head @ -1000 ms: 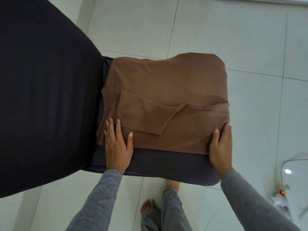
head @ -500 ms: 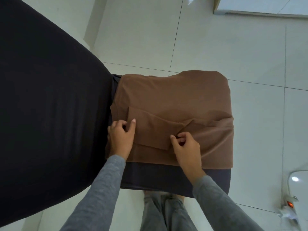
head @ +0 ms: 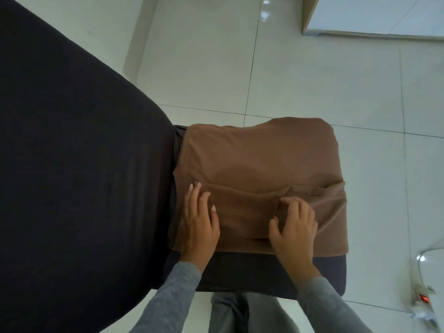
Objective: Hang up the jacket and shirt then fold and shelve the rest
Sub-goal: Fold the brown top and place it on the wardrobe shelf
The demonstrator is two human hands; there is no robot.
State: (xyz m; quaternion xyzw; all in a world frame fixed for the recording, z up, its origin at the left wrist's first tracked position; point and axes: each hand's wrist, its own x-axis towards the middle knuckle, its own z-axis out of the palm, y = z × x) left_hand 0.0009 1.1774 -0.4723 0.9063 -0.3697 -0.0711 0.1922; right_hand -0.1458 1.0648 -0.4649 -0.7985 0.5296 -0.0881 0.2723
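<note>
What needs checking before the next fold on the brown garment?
1. Brown garment supported on the dark seat: ok.
2. Left hand flat, pressing the garment's left edge: ok.
3. Right hand has a grip on the sleeve flap: cannot tell; its fingers are curled at the flap's edge.
4. Sleeve flap lying smooth: not ok; bunched beside the right hand.
5. Far half of the garment smooth: ok.

Glossy white floor tiles [head: 204, 68] with thin dark grout lines catch bright glints at the top. Upper right, a pale cabinet base [head: 372, 13], wood-toned at its edge. Lower right, a power strip [head: 424, 298], its red switch lit. A dark padded seat [head: 240, 272] sits lower centre.
</note>
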